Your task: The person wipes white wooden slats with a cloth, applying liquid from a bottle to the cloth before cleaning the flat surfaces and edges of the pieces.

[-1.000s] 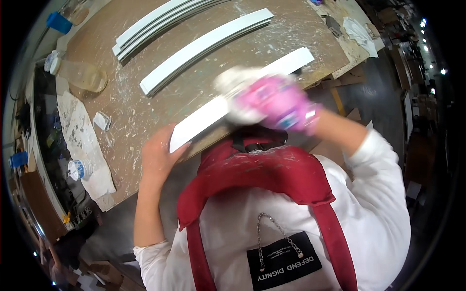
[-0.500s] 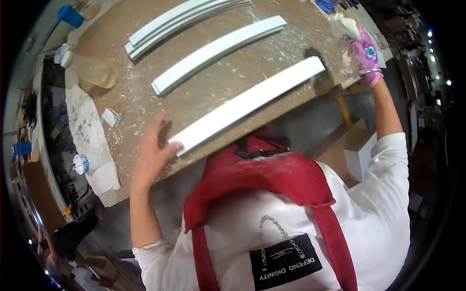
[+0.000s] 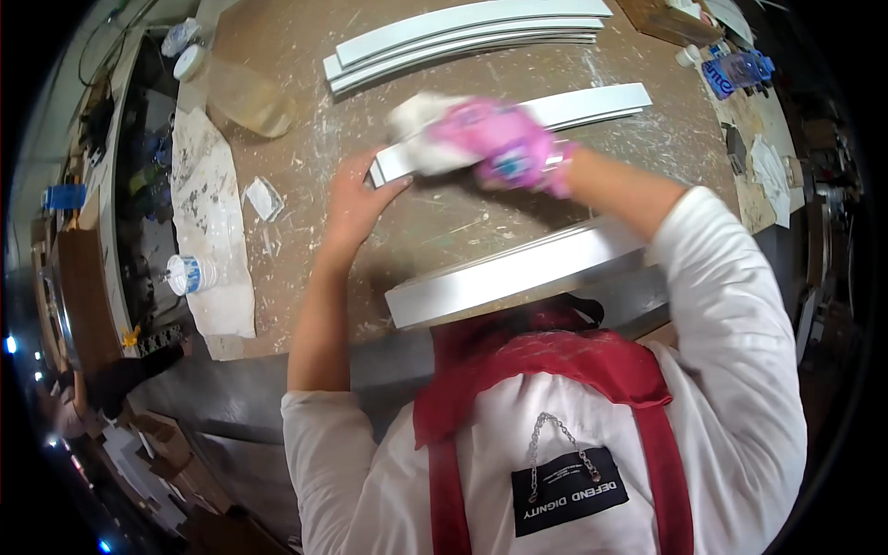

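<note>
My bare left hand (image 3: 356,203) grips the left end of the middle white strip (image 3: 601,104), its thumb on the near edge and its fingers on the far side. My right hand (image 3: 504,148), in a pink flowered glove, presses a bunched whitish cloth (image 3: 416,125) onto that strip just right of the left hand. Motion blurs the glove and cloth, and they cover part of the strip. Along the table's near edge lies another stack of white strips (image 3: 499,277). Farther away is a third stack of white strips (image 3: 472,35).
On the brown, paint-specked table (image 3: 305,305), a cloudy plastic jug (image 3: 245,97) lies at left, near a stained white cloth (image 3: 213,240), a small white cup (image 3: 190,275) and a crumpled white scrap (image 3: 265,199). A purple-labelled bottle (image 3: 735,72) lies far right, near a wooden box (image 3: 652,20).
My left hand has moved from the near strip to the left end of the middle strip. My right hand has brought the cloth from the far right onto the middle strip.
</note>
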`<action>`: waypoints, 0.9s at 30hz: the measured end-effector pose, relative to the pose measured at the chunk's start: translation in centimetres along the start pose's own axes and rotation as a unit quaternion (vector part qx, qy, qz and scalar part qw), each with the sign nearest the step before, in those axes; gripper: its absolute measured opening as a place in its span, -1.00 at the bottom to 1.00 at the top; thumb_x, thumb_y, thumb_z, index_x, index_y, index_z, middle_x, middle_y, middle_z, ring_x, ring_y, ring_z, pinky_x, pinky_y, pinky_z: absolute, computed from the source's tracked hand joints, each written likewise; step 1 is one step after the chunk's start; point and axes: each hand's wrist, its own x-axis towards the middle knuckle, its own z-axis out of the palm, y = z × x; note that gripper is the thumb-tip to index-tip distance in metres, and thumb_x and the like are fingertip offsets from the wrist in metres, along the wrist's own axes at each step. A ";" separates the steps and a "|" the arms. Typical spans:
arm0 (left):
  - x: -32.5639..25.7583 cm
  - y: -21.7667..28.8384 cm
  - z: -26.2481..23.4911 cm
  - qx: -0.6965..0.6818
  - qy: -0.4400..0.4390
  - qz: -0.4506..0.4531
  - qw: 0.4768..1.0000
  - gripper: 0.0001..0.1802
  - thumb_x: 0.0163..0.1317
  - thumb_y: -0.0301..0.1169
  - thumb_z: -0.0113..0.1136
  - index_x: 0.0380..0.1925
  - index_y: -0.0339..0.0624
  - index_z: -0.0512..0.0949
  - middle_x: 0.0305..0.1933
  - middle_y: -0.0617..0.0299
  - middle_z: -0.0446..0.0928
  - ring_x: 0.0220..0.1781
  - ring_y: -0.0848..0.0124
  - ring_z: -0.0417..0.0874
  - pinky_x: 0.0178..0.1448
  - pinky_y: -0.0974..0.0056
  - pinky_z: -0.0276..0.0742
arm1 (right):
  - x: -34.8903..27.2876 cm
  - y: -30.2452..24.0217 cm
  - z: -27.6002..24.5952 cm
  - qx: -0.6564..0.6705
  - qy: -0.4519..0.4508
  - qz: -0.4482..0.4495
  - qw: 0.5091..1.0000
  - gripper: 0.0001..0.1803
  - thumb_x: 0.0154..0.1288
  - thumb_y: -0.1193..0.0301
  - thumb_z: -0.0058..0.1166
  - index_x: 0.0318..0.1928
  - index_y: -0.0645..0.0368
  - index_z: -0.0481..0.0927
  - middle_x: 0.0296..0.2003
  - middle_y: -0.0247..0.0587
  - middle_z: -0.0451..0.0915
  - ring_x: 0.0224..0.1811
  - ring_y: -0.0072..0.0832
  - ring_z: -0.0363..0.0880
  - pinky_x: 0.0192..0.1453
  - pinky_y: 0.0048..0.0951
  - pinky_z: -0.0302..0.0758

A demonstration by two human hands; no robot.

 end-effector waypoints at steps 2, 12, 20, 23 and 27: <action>-0.2 0.3 0.0 -0.006 0.009 -0.009 1.000 -0.51 -0.09 -0.34 0.42 -0.10 -0.26 0.56 -0.10 0.00 0.56 -0.02 0.10 0.54 0.09 0.15 0.41 | -4.4 3.9 -3.9 0.049 0.000 0.075 0.996 -0.68 0.30 0.25 0.08 0.02 0.06 0.50 -0.18 -0.24 0.59 -0.11 -0.44 0.59 -0.05 -0.49 0.58; 0.4 0.2 0.1 -0.046 -0.010 -0.061 0.997 -0.43 -0.10 -0.35 0.41 -0.03 -0.26 0.51 -0.02 0.01 0.49 0.06 0.14 0.49 0.16 0.14 0.37 | 2.1 -2.9 -3.5 0.061 -0.039 0.039 0.997 -0.64 -0.02 0.41 0.20 -0.14 -0.12 0.51 -0.26 -0.07 0.62 -0.17 -0.18 0.64 -0.13 -0.14 0.56; 0.3 0.0 0.3 -0.101 -0.030 -0.112 0.988 -0.41 -0.12 -0.42 0.38 0.02 -0.25 0.49 0.10 0.02 0.44 0.18 0.13 0.43 0.28 0.15 0.28 | -23.0 25.7 -10.8 -0.148 0.051 0.391 0.907 -0.50 0.17 0.29 0.04 0.14 0.17 0.43 0.03 -0.07 0.51 0.07 -0.19 0.47 0.25 -0.29 0.39; 1.0 1.2 -1.1 0.008 -0.047 0.017 0.999 -0.28 -0.17 -0.33 0.40 0.09 -0.24 0.43 0.21 -0.06 0.38 0.26 0.04 0.37 0.34 0.08 0.23 | -29.8 29.0 -13.3 -0.211 0.186 0.377 0.882 -0.53 0.28 0.41 -0.07 0.20 0.23 0.37 0.00 -0.04 0.55 0.06 -0.23 0.50 0.20 -0.32 0.40; 3.7 8.7 -1.2 0.171 -0.101 0.062 0.978 -0.33 -0.08 -0.28 0.38 0.09 -0.21 0.43 0.12 -0.07 0.43 0.14 -0.05 0.42 0.22 0.03 0.32 | -28.3 24.7 -14.8 0.118 0.297 0.387 0.865 -0.47 0.24 0.48 -0.02 0.25 0.24 0.33 0.10 0.00 0.50 0.13 -0.24 0.47 0.22 -0.37 0.35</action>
